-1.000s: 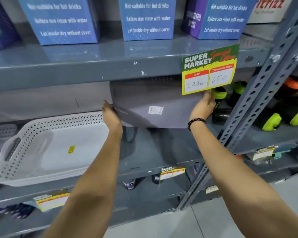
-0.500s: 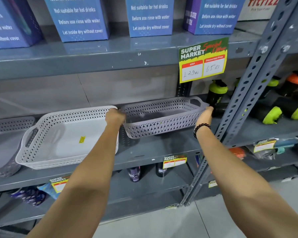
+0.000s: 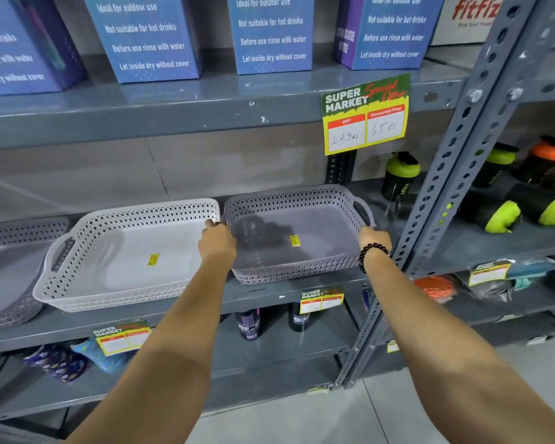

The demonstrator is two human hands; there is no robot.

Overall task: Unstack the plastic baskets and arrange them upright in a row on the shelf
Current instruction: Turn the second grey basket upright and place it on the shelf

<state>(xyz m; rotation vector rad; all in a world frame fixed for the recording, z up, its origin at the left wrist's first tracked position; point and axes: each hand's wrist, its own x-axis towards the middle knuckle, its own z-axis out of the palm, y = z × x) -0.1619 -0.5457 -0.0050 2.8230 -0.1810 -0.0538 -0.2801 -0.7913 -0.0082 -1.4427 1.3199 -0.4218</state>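
Left hand [image 3: 217,243] and right hand [image 3: 373,238] each grip an end of the grey basket [image 3: 297,233]. A second ago it was tipped on edge; now it sits upright on the shelf [image 3: 269,291], just beside the white basket [image 3: 125,254].

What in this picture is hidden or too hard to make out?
Head view, the only one:
- Grey basket at far left: cut off by the frame edge.
- Fingertips of the left hand and right hand: curled over the rim of the purple-grey basket, so the grip is unclear.
- Yellow sticker: print too small.
- Bottles on the lower shelf: tops hidden by the shelf edge.
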